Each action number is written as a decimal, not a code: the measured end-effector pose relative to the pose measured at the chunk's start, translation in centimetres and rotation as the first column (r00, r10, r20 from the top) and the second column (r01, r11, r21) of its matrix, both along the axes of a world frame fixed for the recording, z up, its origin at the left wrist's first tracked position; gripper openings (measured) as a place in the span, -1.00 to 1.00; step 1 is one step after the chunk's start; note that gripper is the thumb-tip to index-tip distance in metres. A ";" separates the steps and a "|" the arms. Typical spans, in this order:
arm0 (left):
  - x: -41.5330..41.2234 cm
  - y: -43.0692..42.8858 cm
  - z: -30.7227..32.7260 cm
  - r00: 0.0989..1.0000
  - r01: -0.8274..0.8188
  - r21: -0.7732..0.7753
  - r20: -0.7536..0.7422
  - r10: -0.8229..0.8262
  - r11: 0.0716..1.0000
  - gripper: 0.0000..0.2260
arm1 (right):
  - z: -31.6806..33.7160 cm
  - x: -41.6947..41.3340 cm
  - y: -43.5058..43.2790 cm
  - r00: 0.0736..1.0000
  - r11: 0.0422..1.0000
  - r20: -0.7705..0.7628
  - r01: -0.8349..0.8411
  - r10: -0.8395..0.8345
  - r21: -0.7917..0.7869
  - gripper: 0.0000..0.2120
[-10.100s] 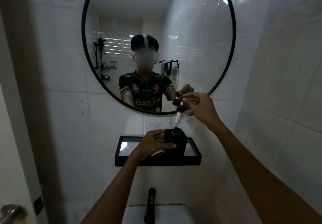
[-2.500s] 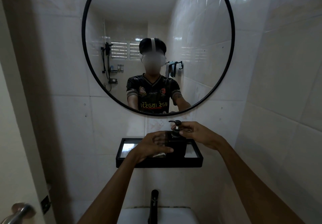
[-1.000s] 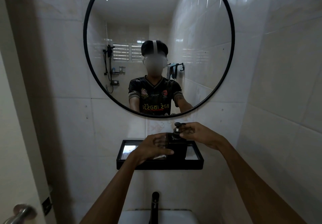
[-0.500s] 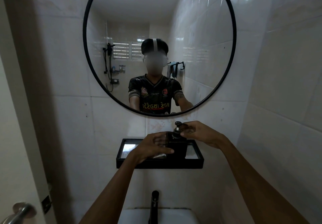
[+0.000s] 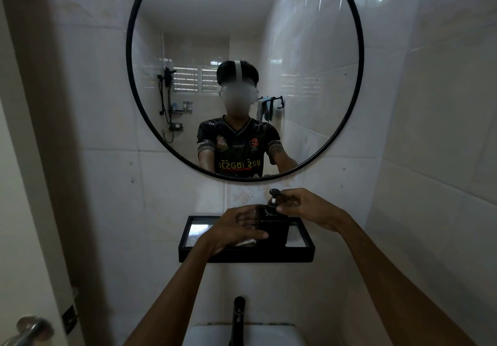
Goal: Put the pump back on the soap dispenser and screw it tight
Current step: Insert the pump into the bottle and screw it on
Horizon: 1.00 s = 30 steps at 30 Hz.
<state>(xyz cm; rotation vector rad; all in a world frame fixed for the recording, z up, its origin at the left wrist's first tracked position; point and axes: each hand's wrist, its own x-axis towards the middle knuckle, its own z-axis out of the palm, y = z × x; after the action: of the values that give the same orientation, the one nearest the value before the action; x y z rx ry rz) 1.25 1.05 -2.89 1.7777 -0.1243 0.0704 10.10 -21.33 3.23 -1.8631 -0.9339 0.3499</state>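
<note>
Black plastic: I am seeing the soap dispenser [image 5: 271, 228] standing upright on the black wall shelf [image 5: 246, 256] under the round mirror [image 5: 244, 74].
Pump: the pump [image 5: 273, 200] is sitting in the neck, its long axis running straight up.
Left hand: my left hand [image 5: 236, 228] is wrapping the body from the left, bracing it.
Right hand: my right hand [image 5: 306, 207] is reaching in from the right, fingers pinching the pump collar; it is the nearer one for turning.
Judgement: I am likely tightening; seating cannot be confirmed.
</note>
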 end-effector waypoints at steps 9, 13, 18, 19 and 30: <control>-0.1 -0.1 0.3 1.000 -0.009 0.013 0.005 0.009 1.000 -0.34 | -0.2 -0.1 0.0 0.999 1.000 0.041 -0.010 0.010 0.008 -0.72; -0.1 -0.1 0.2 1.000 -0.014 0.012 0.004 0.014 1.000 -0.34 | -0.6 -0.4 0.1 0.998 0.999 0.054 0.012 -0.015 0.047 -0.73; 0.0 0.0 0.1 1.000 -0.023 0.013 0.008 0.023 1.000 -0.33 | -0.8 -0.5 0.2 0.997 0.998 0.068 0.031 -0.036 0.061 -0.74; 0.1 0.0 0.1 1.000 -0.019 0.013 0.005 0.019 1.000 -0.33 | -0.8 -0.5 0.2 0.997 0.998 0.070 0.029 -0.033 0.058 -0.74; -0.2 -0.1 0.3 1.000 0.004 0.028 -0.008 -0.003 1.000 -0.36 | 0.1 -0.6 0.0 0.996 1.000 0.084 -0.027 0.028 -0.009 -0.73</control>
<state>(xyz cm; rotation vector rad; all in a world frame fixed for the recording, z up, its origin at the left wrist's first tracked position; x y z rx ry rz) 1.10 0.93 -2.62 1.8050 -0.1228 0.0589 9.52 -21.30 3.37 -1.8859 -1.0177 0.2940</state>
